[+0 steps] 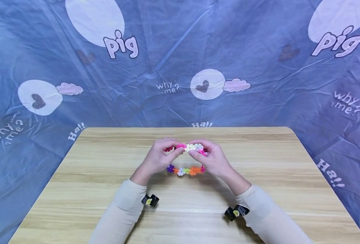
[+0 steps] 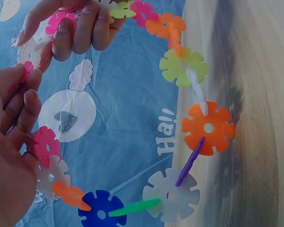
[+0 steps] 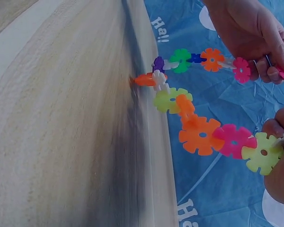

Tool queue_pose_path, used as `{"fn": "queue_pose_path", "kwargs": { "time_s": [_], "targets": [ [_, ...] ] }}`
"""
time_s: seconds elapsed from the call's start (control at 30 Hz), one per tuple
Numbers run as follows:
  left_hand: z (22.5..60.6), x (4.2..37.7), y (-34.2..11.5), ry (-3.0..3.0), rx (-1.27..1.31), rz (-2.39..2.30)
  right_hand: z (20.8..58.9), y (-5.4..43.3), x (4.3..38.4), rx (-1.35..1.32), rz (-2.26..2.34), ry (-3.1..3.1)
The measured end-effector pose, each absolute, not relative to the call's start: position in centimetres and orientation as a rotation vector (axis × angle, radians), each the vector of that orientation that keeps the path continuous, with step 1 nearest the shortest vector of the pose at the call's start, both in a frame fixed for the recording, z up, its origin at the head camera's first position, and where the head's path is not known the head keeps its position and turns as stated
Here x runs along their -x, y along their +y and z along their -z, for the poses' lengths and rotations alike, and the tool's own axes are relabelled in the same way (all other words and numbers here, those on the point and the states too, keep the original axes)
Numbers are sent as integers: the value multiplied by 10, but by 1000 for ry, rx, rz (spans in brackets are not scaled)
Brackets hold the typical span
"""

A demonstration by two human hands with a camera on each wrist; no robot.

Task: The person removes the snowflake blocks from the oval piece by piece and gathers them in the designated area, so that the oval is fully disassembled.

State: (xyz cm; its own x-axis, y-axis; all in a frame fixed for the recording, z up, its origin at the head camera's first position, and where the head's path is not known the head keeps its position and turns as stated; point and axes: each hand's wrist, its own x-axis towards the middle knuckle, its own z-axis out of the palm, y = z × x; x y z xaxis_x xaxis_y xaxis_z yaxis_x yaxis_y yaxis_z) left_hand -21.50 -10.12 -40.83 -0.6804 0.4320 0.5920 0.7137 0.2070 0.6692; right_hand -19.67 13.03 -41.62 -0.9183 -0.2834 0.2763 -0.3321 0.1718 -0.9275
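Note:
A ring-shaped chain of interlocking plastic snowflake discs (image 1: 181, 171) hangs between both hands, in orange, pink, white, yellow-green, blue, purple and green. My left hand (image 1: 161, 156) pinches a pink disc (image 2: 27, 71) at the upper part of the loop. Close beside it, my right hand (image 1: 211, 158) grips the neighbouring stretch around a white disc (image 1: 190, 147). Fingertips of both hands nearly meet there. In the left wrist view the loop curves down past an orange disc (image 2: 208, 127) and a blue disc (image 2: 102, 210). Fingers partly hide the pieces where they are held.
A wood-grain table (image 1: 106, 189) lies beneath the hands. Behind it hangs a blue printed cloth (image 1: 167, 61). Black wrist cameras are strapped to the left sleeve (image 1: 122, 203) and the right sleeve (image 1: 271, 213).

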Motion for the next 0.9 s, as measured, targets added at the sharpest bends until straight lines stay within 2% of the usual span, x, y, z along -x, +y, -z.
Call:
{"fn": "queue_pose_path", "kwargs": {
  "time_s": [0.37, 0.9],
  "targets": [
    [413, 218, -102, -2123, 1144, 1420, 414, 128, 195, -588, -1929, -2422],
    [414, 220, -110, -2118, 1046, 1488, 416, 133, 197, -539, -1917, -2444]
  ]
}}
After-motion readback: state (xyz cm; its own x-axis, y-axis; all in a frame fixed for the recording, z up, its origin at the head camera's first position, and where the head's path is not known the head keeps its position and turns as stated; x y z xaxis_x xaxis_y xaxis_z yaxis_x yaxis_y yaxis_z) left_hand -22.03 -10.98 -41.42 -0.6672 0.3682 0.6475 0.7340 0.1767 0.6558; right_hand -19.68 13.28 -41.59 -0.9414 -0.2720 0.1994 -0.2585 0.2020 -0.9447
